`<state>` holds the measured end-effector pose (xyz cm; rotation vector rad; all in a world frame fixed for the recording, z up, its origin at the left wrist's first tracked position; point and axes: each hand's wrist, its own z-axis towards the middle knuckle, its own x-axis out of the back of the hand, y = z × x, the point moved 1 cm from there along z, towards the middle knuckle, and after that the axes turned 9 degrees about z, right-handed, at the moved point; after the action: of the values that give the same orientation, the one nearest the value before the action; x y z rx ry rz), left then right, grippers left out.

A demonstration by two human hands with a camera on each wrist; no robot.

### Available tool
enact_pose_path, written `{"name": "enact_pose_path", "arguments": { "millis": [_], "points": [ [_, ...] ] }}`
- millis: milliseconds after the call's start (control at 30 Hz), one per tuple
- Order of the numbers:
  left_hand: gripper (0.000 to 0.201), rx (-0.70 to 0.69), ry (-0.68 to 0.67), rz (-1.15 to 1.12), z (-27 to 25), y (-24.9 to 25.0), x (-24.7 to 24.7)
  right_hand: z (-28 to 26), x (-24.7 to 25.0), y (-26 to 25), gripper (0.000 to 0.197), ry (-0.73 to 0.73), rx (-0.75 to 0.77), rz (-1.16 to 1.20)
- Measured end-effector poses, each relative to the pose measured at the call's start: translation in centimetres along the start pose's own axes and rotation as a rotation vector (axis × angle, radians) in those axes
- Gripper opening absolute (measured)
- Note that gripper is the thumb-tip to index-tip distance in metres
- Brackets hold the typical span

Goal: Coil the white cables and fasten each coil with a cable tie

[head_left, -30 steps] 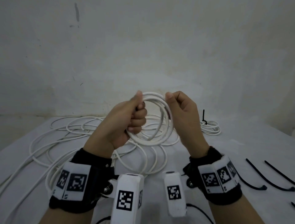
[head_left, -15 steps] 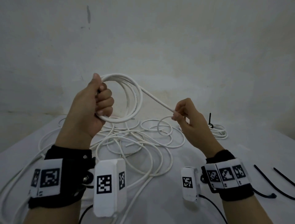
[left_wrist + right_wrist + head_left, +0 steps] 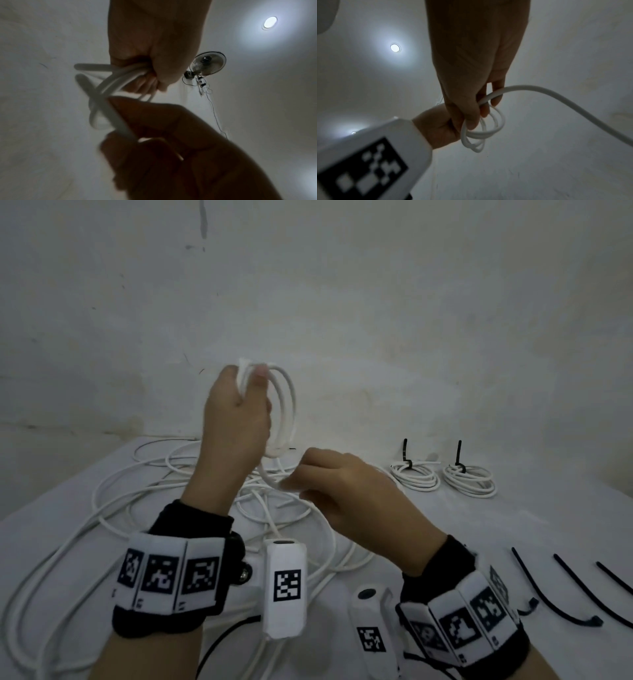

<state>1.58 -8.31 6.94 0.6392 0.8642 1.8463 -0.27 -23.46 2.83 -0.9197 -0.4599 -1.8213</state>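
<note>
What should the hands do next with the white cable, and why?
Probably the right hand should carry its strand up to the coil that the left hand grips, adding one more loop. Much loose cable lies on the table, so it seems too early for a black cable tie.

Two tied coils, one (image 3: pixel 415 478) beside the other (image 3: pixel 470 481), lie on the table (image 3: pixel 513 522), each with one black tie upright on it. Three loose ties show at the right: first (image 3: pixel 522 580), second (image 3: pixel 575 594), third (image 3: pixel 615 577). One coil (image 3: pixel 286 409) is held in the air. Two hands, left (image 3: pixel 236 412) and right (image 3: pixel 346 487). The loose cable (image 3: pixel 102 508) is too tangled to count.
</note>
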Motion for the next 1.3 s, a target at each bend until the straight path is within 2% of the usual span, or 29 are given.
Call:
{"name": "enact_pose_path", "arguments": {
  "millis": [100, 167, 233, 300, 467, 600, 700, 767, 833, 967, 1100, 1200, 1300],
  "points": [
    [0.028, -0.093, -0.23, 0.235, -0.8, 0.2, -0.9, 0.2, 1.1, -0.3, 0.016, 0.117, 0.027, 0.064],
    [0.028, -0.135, -0.365, 0.3, -1.3, 0.4, -1.3, 0.1, 2.0, -0.5, 0.009, 0.22, 0.005, 0.117],
    [0.029, -0.129, -0.475, 0.313, -1.6, 0.6, -1.6, -0.1, 2.7, -0.7, 0.015, 0.334, -0.044, 0.156],
    [0.031, -0.066, -0.558, 0.225, -1.9, 0.7, -1.5, -0.2, 3.3, -0.5, 0.021, 0.43, -0.085, 0.221],
    [0.039, 0.154, -0.654, -0.146, -2.2, 1.4, -1.4, -0.6, 3.9, 0.7, 0.041, 0.592, -0.25, 0.298],
    [0.045, 0.271, -0.745, -0.284, -2.4, 1.6, -1.9, -0.6, 3.3, 1.3, 0.039, 0.566, -0.339, 0.303],
    [0.048, 0.335, -0.814, -0.436, -2.5, 2.0, -2.0, -0.6, 2.9, 1.4, 0.038, 0.57, -0.331, 0.328],
    [0.053, 0.329, -0.852, -0.481, -2.5, 2.1, -2.0, -0.6, 3.0, 1.4, 0.036, 0.583, -0.31, 0.451],
    [0.046, 0.294, -0.894, -0.52, -2.7, 2.3, -2.1, -0.5, 3.3, 1.5, 0.03, 0.576, -0.318, 0.49],
    [0.011, 0.234, -0.848, -0.504, -2.9, 2.1, -2.0, -0.7, 4.2, 1.5, 0.012, 0.529, -0.368, 0.565],
    [0.016, 0.316, -0.812, -0.613, -2.5, 1.9, -2.0, -1.1, 4.7, 1.7, 0.021, 0.424, -0.395, 0.587],
    [0.028, 0.338, -0.77, -0.593, -2.4, 2.0, -2.4, -1.1, 4.7, 1.7, 0.02, 0.483, -0.4, 0.598],
    [0.035, 0.287, -0.72, -0.475, -2.6, 2.2, -2.5, -1.0, 4.6, 1.5, 0.011, 0.587, -0.38, 0.571]
  ]
}}
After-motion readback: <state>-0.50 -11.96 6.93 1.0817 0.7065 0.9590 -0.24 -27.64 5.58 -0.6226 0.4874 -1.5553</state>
